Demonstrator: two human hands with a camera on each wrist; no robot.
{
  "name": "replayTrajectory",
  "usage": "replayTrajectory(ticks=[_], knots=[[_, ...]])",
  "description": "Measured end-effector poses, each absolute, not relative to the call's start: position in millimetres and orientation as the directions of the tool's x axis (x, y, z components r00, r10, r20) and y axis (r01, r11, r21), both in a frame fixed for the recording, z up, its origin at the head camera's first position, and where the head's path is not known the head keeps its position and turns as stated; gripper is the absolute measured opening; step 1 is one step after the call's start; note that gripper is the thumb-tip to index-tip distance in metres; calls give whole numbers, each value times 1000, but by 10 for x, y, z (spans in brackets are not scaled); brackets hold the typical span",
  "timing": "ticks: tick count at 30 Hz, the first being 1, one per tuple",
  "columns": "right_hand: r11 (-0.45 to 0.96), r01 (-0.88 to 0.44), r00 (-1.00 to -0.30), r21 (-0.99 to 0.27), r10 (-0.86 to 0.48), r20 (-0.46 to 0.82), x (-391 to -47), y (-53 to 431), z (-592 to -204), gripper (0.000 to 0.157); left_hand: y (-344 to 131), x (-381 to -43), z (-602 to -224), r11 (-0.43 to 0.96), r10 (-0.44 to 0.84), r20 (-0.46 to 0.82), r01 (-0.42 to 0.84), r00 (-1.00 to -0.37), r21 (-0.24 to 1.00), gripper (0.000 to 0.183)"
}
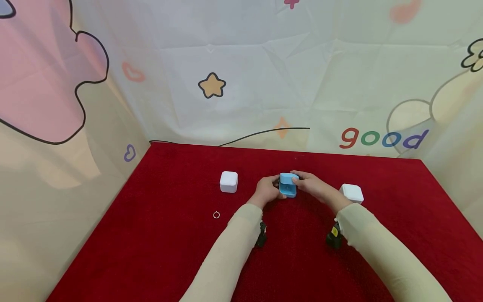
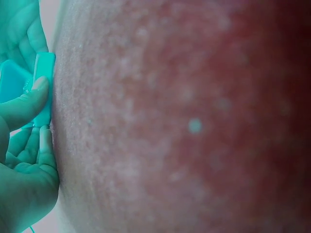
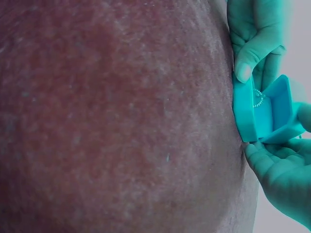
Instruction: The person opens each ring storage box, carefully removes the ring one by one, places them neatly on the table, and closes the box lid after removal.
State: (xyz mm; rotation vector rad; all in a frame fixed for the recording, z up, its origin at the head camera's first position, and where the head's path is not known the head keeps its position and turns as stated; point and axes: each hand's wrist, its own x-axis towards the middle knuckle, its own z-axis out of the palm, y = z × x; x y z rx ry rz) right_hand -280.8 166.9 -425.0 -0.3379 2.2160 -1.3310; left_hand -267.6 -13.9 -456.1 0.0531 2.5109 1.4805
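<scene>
A small light-blue ring box (image 1: pixel 288 191) stands on the red cloth with its lid raised. My left hand (image 1: pixel 266 191) grips the base from the left, its thumb (image 2: pixel 26 107) pressed against the side wall. From the right, my right hand (image 1: pixel 310 183) holds the lid (image 3: pixel 282 104), with the thumb on its front in the head view. Inside the box, the right wrist view shows a beaded-looking ring (image 3: pixel 260 99) against the blue lining. Another silvery ring (image 1: pixel 216 214) lies on the cloth, left of my left forearm.
One white rounded box (image 1: pixel 228 182) sits to the left of the hands. A second white box (image 1: pixel 351 193) is behind my right wrist, partly covered by it. The red cloth (image 1: pixel 170 251) spreads over the table up to a printed curtain (image 1: pixel 256 84) at the back.
</scene>
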Motion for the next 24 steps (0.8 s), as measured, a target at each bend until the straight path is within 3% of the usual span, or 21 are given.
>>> replayTrajectory(ticks=[24], knots=[[444, 117, -797, -888, -491, -351, -2885, 1692, -4209, 58, -128, -2696, -4564, 486, 149, -203, -107, -968, 867, 72]])
